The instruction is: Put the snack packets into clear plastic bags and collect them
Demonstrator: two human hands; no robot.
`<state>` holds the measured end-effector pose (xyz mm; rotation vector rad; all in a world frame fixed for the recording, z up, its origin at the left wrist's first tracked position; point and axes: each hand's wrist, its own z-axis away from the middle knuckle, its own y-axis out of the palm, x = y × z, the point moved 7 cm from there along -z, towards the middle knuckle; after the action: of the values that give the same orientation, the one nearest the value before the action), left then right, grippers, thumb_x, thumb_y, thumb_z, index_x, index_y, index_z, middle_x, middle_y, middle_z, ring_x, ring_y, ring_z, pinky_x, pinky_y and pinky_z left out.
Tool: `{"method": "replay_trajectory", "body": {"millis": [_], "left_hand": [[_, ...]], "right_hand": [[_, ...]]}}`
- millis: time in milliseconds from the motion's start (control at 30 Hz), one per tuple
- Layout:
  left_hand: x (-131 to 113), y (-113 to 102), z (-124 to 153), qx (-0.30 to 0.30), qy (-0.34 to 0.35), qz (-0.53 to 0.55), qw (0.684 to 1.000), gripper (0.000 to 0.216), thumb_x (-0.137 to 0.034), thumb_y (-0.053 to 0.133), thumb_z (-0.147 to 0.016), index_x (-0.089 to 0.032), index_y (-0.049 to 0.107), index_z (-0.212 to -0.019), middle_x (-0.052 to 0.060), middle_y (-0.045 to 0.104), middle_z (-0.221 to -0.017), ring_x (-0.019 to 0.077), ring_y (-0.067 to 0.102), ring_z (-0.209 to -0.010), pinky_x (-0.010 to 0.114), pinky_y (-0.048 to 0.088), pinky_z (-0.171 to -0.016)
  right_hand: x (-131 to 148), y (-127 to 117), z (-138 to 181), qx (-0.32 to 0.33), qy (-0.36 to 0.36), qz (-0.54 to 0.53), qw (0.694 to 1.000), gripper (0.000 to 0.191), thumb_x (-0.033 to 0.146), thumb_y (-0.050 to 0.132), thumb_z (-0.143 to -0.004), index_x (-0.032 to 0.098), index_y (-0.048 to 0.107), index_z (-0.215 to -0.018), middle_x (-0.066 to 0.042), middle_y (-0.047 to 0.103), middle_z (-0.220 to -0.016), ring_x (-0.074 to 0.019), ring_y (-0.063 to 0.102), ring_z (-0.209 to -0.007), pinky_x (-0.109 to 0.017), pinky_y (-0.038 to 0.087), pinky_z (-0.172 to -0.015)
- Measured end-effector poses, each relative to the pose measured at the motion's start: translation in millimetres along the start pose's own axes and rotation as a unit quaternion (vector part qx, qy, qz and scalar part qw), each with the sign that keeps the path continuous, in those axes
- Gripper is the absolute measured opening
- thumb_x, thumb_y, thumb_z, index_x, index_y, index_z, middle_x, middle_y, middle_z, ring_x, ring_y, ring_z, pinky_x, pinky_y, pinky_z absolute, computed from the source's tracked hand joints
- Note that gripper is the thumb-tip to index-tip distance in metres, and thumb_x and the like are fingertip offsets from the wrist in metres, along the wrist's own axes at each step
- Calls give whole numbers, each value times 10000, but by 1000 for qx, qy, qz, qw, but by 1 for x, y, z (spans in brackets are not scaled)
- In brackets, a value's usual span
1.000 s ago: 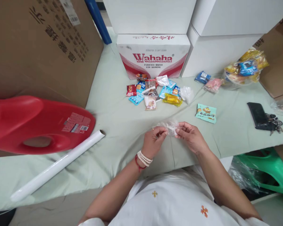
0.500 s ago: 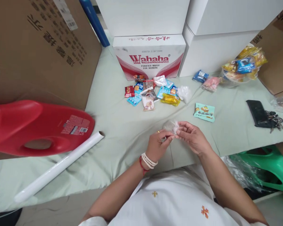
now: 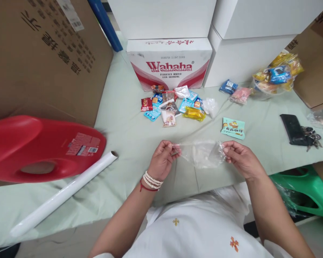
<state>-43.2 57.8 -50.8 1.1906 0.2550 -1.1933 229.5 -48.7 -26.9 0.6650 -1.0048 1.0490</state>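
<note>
A small clear plastic bag [image 3: 201,154] is stretched out flat between my two hands, just above the pale green cloth. My left hand [image 3: 163,159], with bead bracelets at the wrist, pinches its left edge. My right hand [image 3: 239,157] pinches its right edge. Beyond the bag lies a pile of small snack packets [image 3: 174,104], and a teal snack packet [image 3: 233,128] lies alone near my right hand.
A red plastic jug [image 3: 40,147] and a white roll [image 3: 61,193] lie at the left. A Wahaha carton [image 3: 169,62], white boxes and brown cartons stand behind. At the right are a filled bag of snacks [image 3: 278,75], a black phone with keys [image 3: 296,130] and a green stool [image 3: 307,190].
My hands have moved apart, pulling the crumpled plastic bag out wide and flat between them. The view has shifted slightly.
</note>
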Motion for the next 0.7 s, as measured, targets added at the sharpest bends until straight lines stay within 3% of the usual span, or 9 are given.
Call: {"method": "replay_trajectory", "body": {"millis": [67, 133, 200, 233, 300, 400, 533, 600, 700], "left_hand": [[2, -3, -2, -5, -10, 54, 999, 383, -335, 902, -743, -200, 557, -841, -14, 687, -851, 128, 674, -775, 298, 581, -758], [4, -4, -5, -9, -8, 99, 995, 327, -253, 878, -763, -192, 565, -835, -29, 651, -805, 105, 644, -727, 279, 579, -735], [5, -2, -6, -4, -4, 123, 992, 283, -200, 853, -779, -186, 576, -831, -32, 628, -786, 90, 615, -700, 266, 576, -727], [6, 1, -5, 3, -2, 129, 992, 269, -185, 845, -784, -185, 580, -832, -31, 618, -781, 87, 602, -691, 263, 573, -720], [6, 6, -4, 20, 0, 135, 991, 259, -164, 838, -784, -182, 585, -837, -34, 593, -771, 77, 568, -661, 248, 557, -684], [3, 15, 1, 39, 5, 140, 989, 274, -157, 843, -777, -182, 576, -837, -51, 528, -733, 57, 499, -609, 210, 504, -613], [-6, 16, 5, 41, 28, 131, 990, 334, -183, 876, -750, -182, 552, -828, -59, 494, -726, 41, 440, -578, 179, 456, -570], [-13, 10, 3, 24, 43, 120, 992, 369, -215, 896, -737, -186, 540, -829, -62, 490, -736, 36, 410, -566, 163, 417, -529], [-25, -4, -5, -11, 62, 80, 995, 420, -286, 922, -719, -199, 527, -830, -64, 494, -745, 39, 390, -555, 144, 341, -466]], "right_hand": [[1, -13, -2, -54, -30, 73, 995, 461, 556, 850, -717, 203, 735, -991, -2, 606, -739, -132, 508, -606, -274, 426, -563], [10, -21, 1, -144, -94, 192, 966, 421, 559, 803, -760, 203, 731, -973, -35, 640, -830, -157, 541, -661, -310, 456, -621], [22, -12, 8, -198, -175, 279, 923, 351, 547, 713, -859, 208, 728, -946, -68, 669, -931, -186, 588, -752, -336, 485, -694], [27, -1, 9, -194, -208, 296, 912, 340, 542, 650, -917, 214, 728, -954, -79, 678, -968, -201, 609, -806, -340, 495, -722], [32, 30, 8, -135, -245, 299, 912, 360, 534, 558, -988, 222, 730, -1042, -98, 696, -1031, -226, 632, -908, -339, 509, -750], [30, 76, -5, -28, -237, 328, 914, 406, 533, 652, -930, 206, 715, -1161, -121, 714, -1118, -256, 629, -966, -363, 514, -793], [17, 117, -19, 131, -213, 362, 898, 144, 340, 701, -900, 207, 738, -940, -71, 741, -953, -241, 630, -933, -379, 486, -885], [20, 118, -17, 143, -233, 360, 892, 109, 250, 634, -929, 210, 731, -901, -69, 743, -963, -239, 616, -952, -394, 472, -914], [38, 107, -2, 102, -284, 377, 876, 136, 247, 593, -956, 210, 724, -954, -99, 737, -1080, -269, 571, -1007, -446, 453, -935]]}}
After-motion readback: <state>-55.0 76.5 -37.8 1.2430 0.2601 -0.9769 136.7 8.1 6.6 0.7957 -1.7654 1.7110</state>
